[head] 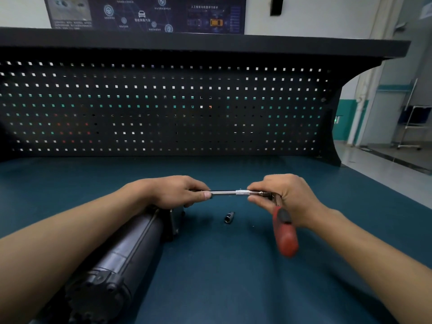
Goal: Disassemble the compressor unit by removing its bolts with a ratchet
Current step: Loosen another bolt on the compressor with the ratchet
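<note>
While your two hands meet above the middle of the bench top [233, 288], they hold a slim metal extension bar [224, 192] level between them. Your left hand [177, 191] is curled round the bar's left end, thumb pressed along the shaft. Your right hand [287, 197] pinches the knurled right end with its fingertips and at the same time holds the head of the ratchet [285, 232] against the palm. The ratchet's red and black handle hangs down from that hand towards you, clear of the mat and a little blurred. Whether the bar is seated in the ratchet head you cannot tell, since your fingers cover the joint.

The compressor unit [126, 249], a long black cylinder, lies on its side on the blue-green mat at your left. It runs from the lower left corner up to just under your left hand (your left forearm crosses above it). Its near end shows a round cap with bolt heads, and its far end carries a dark bracket beneath your left wrist.

A small metal socket [229, 217] lies loose on the mat between your hands, just below the bar and apart from the compressor unit.

Behind the bench top stands a black pegboard [163, 108] under a dark shelf [187, 43], with a poster [145, 14] on the wall above.
</note>
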